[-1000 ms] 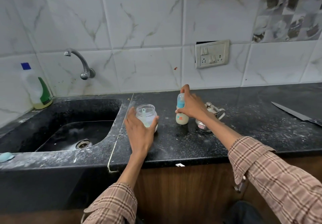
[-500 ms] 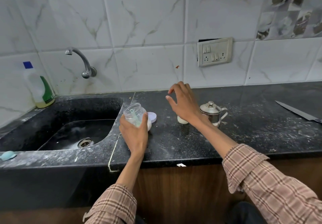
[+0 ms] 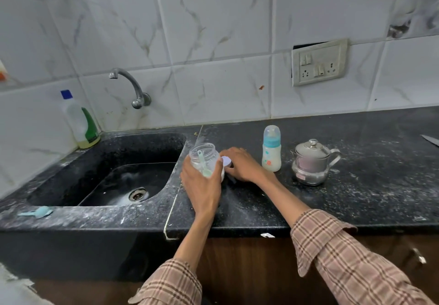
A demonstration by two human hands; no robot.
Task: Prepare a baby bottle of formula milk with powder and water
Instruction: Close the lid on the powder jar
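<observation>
Your left hand (image 3: pixel 202 186) is wrapped around the open powder jar (image 3: pixel 204 160), tilting it off vertical at the seam where the counter (image 3: pixel 356 198) meets the sink (image 3: pixel 107 169). A pale green scoop (image 3: pixel 204 165) stands inside the jar. Your right hand (image 3: pixel 242 164) lies over the jar's lid (image 3: pixel 226 161), fingers curved down onto it just beside the jar; whether they have closed on the lid cannot be determined.

Hazards from this position:
- The jar is uncapped, tilted, and right at the sink edge. Further tilt would likely spill powder or drop the scoop into the basin.
- A lid seated crooked on a tilted jar may cross-thread. Level the jar first.
- The baby bottle (image 3: pixel 271 152) stands upright, capped and holding a milky fill, just beside your right wrist. A sideways sweep of that arm could topple it.

Surroundings:
- A steel kettle (image 3: pixel 311 162) stands right of the bottle, near it but apart.
- A tap (image 3: pixel 131 86) projects from the wall above the sink.
- A detergent bottle (image 3: pixel 80 119) occupies the back left corner.
- A knife (image 3: pixel 431 140) lies at the far right edge, well apart.
- A blue scoop (image 3: pixel 39 212) rests on the sink's front rim.

Nothing lies between the lid and the jar mouth.
</observation>
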